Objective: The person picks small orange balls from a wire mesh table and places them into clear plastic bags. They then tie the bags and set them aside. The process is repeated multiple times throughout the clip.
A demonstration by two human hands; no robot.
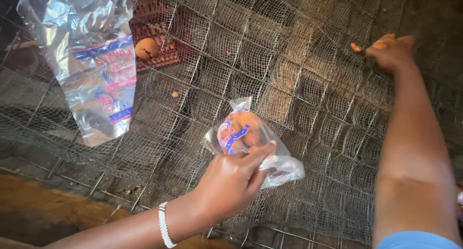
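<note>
While the left hand (231,179) grips one bagged egg (241,133) on the wire mesh (308,104), the right hand (393,51) pinches a second egg (381,45) farther along; a third egg (146,48) lies beneath the mesh.

A sheet of wire mesh (308,85) fills most of the view, its fine netting braced by a grid of thicker wires that form square cells. Under it lies dark, dusty ground (38,128). A strip of brown wood (43,205) runs along the lower left edge. Behind the mesh at the upper left sits a reddish-brown tray (164,56). Soft daylight falls evenly across everything.
</note>
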